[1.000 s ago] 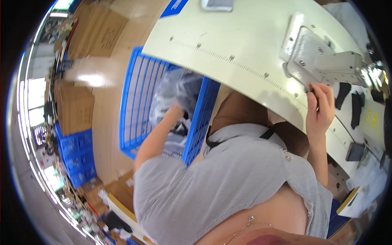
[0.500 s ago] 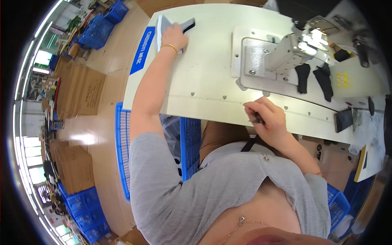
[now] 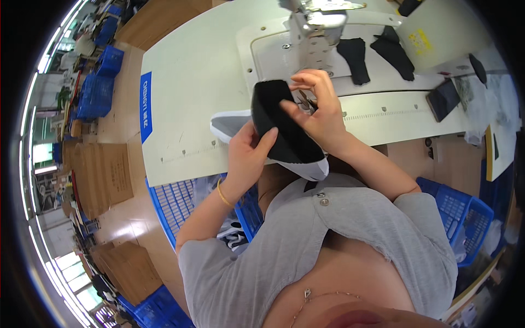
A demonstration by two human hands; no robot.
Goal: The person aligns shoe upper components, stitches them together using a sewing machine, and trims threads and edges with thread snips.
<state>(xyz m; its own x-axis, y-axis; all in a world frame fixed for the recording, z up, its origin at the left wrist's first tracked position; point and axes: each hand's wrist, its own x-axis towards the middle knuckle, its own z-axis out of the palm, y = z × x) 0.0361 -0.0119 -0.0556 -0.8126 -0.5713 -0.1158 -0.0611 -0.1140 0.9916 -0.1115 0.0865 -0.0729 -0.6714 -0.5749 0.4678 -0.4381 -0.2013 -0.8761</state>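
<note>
A fabric piece (image 3: 287, 131), black on one face with white parts sticking out at the left and bottom, is held up over the table's front edge. It resembles a shoe upper. My left hand (image 3: 247, 156) grips its left side, with the thumb lying on the black face. My right hand (image 3: 325, 117) touches the piece's right edge with thumb and fingers. Tucked in that same hand is a pair of small metal thread snips (image 3: 306, 102). Beyond the hands stands a sewing machine (image 3: 317, 46), close to the top of the fabric.
Two black fabric pieces (image 3: 354, 59) lie right of the machine on the white table (image 3: 186, 71). A dark phone-like slab (image 3: 443, 100) rests near the table's right end. Blue baskets stand below on the left (image 3: 170, 205) and right (image 3: 462, 213). Cardboard boxes (image 3: 104, 177) sit on the floor.
My left hand has come back from the table's far left with the fabric piece. My right hand has moved up and now touches it, still holding the snips. The view has shifted right.
</note>
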